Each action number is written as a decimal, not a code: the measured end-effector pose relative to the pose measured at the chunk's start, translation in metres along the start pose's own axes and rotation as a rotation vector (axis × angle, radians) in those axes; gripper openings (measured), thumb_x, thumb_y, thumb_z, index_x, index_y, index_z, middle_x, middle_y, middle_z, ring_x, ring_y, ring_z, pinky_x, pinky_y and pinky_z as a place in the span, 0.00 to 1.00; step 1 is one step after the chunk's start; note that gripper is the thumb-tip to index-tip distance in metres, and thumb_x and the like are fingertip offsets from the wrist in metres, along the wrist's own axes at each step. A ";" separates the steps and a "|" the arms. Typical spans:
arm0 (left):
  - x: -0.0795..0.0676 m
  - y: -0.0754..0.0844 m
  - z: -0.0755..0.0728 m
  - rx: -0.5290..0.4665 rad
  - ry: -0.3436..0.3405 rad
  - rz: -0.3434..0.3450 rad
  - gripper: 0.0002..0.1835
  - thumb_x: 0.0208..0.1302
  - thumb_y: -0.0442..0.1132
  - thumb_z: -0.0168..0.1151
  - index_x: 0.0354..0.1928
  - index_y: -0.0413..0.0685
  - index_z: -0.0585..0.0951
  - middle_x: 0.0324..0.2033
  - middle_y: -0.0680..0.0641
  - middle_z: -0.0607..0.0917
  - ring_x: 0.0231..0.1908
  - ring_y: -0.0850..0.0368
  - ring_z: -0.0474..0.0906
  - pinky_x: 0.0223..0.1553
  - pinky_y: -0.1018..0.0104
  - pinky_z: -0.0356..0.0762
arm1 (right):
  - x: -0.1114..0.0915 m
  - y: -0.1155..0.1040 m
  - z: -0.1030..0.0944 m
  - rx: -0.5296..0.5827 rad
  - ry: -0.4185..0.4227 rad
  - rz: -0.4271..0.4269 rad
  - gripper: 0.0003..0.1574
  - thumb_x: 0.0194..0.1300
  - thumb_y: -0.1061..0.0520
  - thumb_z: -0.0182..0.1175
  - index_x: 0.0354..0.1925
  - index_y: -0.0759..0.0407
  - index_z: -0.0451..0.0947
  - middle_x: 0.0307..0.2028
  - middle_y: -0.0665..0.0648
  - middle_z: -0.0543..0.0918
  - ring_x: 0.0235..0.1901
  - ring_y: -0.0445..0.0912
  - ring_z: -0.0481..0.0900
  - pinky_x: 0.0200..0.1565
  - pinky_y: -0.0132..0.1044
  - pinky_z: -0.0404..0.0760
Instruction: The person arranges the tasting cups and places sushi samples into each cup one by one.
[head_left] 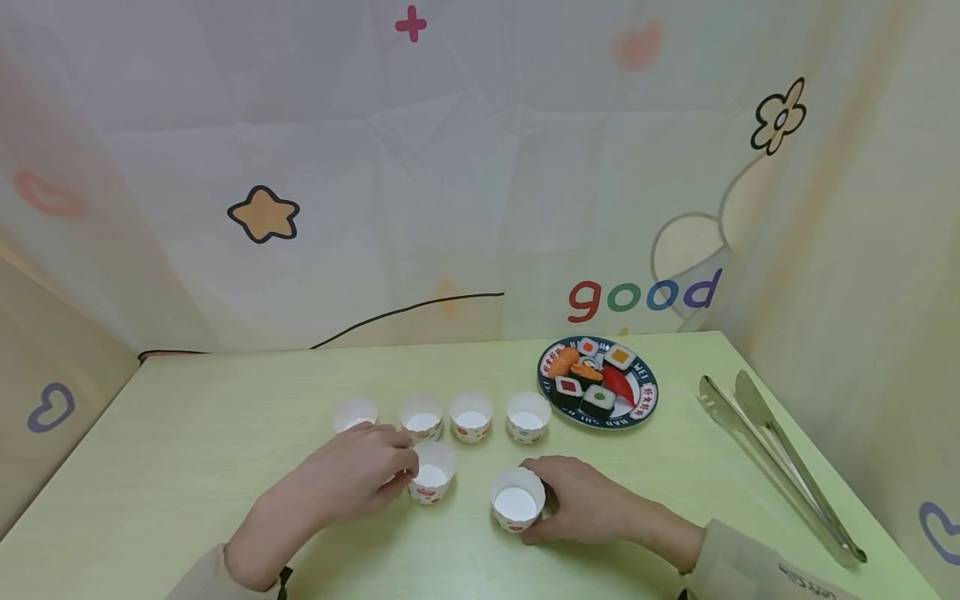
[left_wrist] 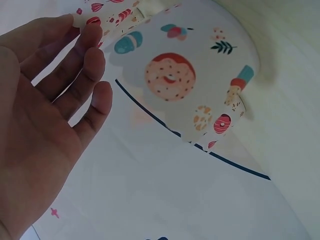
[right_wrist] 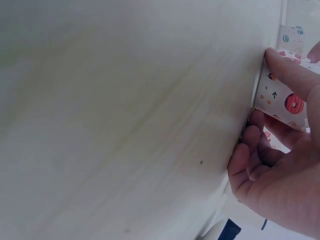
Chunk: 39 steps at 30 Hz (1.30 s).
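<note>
In the head view my left hand (head_left: 360, 471) is at the left side of a white paper baking cup (head_left: 433, 479), its thumb and fingertips pinching the rim. The left wrist view shows those fingertips (left_wrist: 92, 35) against the patterned cup (left_wrist: 107, 17), with a larger-looking doughnut-print cup (left_wrist: 170, 75) beside them. Front and centre, my right hand (head_left: 581, 504) grips another baking cup (head_left: 517, 500) from its right side, thumb in front and fingers behind. In the right wrist view this cup (right_wrist: 280, 97) stands upright between thumb and fingers.
Several more baking cups (head_left: 471, 417) stand in a row behind the hands. A plate (head_left: 645, 392) of toy sushi lies at the back right. Metal tongs (head_left: 795, 475) rest along the table's right side. A printed curtain (head_left: 450, 208) surrounds the pale table (head_left: 225, 392).
</note>
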<state>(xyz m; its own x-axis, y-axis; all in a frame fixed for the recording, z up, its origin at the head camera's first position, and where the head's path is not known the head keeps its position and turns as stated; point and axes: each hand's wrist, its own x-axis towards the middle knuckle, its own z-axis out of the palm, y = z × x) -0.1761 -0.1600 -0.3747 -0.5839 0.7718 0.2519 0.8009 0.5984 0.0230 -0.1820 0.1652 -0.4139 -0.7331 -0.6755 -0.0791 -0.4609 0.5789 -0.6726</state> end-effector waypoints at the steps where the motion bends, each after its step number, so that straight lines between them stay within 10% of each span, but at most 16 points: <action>1: 0.000 0.000 -0.001 -0.007 -0.007 -0.002 0.10 0.57 0.30 0.70 0.27 0.54 0.82 0.24 0.61 0.72 0.27 0.63 0.70 0.33 0.68 0.69 | 0.000 0.000 0.000 -0.002 0.000 0.002 0.29 0.53 0.47 0.81 0.50 0.49 0.80 0.43 0.38 0.82 0.45 0.38 0.76 0.56 0.46 0.75; 22: -0.005 -0.002 -0.004 -0.063 -0.088 -0.075 0.15 0.60 0.30 0.66 0.22 0.57 0.75 0.19 0.62 0.65 0.22 0.66 0.61 0.31 0.67 0.66 | 0.000 0.001 0.001 -0.016 0.011 0.001 0.30 0.53 0.45 0.81 0.50 0.48 0.80 0.43 0.38 0.81 0.45 0.38 0.76 0.56 0.46 0.75; 39: 0.001 0.009 -0.002 0.000 0.012 -0.017 0.12 0.64 0.35 0.70 0.26 0.56 0.77 0.22 0.62 0.67 0.24 0.65 0.64 0.32 0.68 0.67 | 0.000 0.001 0.002 -0.007 0.012 0.001 0.30 0.53 0.46 0.81 0.51 0.48 0.80 0.44 0.38 0.82 0.45 0.38 0.77 0.57 0.46 0.75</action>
<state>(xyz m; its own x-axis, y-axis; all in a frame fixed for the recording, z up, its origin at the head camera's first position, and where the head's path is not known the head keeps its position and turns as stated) -0.1693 -0.1538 -0.3725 -0.5956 0.7591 0.2628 0.7911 0.6111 0.0277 -0.1815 0.1653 -0.4161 -0.7395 -0.6695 -0.0704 -0.4639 0.5826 -0.6674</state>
